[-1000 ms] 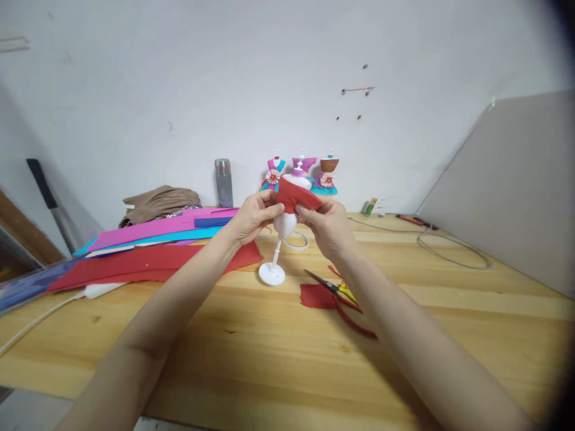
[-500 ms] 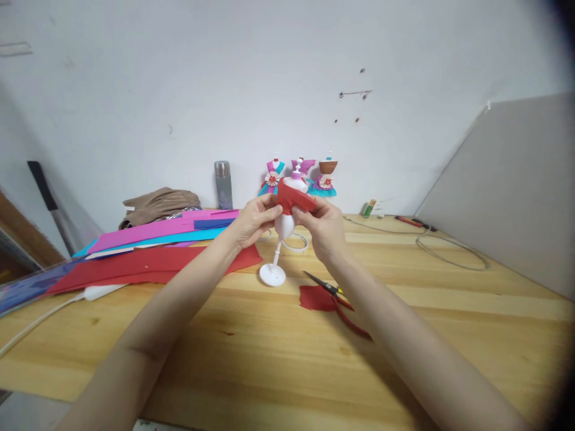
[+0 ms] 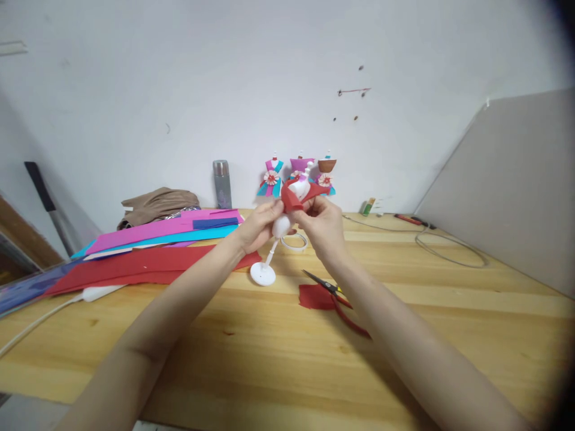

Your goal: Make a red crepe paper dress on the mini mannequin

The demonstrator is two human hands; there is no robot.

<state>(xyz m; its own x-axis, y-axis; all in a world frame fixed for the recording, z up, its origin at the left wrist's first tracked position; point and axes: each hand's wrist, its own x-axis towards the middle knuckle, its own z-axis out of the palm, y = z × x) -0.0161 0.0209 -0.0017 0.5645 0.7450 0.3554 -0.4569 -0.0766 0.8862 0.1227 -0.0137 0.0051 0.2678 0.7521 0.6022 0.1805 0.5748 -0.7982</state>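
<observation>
A small white mannequin point(image 3: 281, 226) on a round-based stand leans to the right between my hands, its base point(image 3: 263, 274) low over the table. Red crepe paper point(image 3: 293, 200) is wrapped around its chest, with one end sticking out to the right. My left hand point(image 3: 260, 224) is closed around the mannequin's left side, thumb against the red paper. With fingertips pinched, my right hand point(image 3: 321, 221) grips the red paper at the mannequin's right side. Scissors point(image 3: 332, 288) with red handles lie below my right wrist, partly on a red paper scrap point(image 3: 314, 297).
Strips of pink, blue and red crepe paper point(image 3: 148, 269) cover the left of the table. Three dressed mannequins point(image 3: 271, 179) stand by the wall beside a grey flask point(image 3: 221, 184). A white tape roll point(image 3: 294, 242) lies behind my hands; a cable point(image 3: 449, 260) curls at right.
The mannequin has tilted further to the right, its base shifting left. The red paper has been drawn around its chest, and my right fingers have curled in closer.
</observation>
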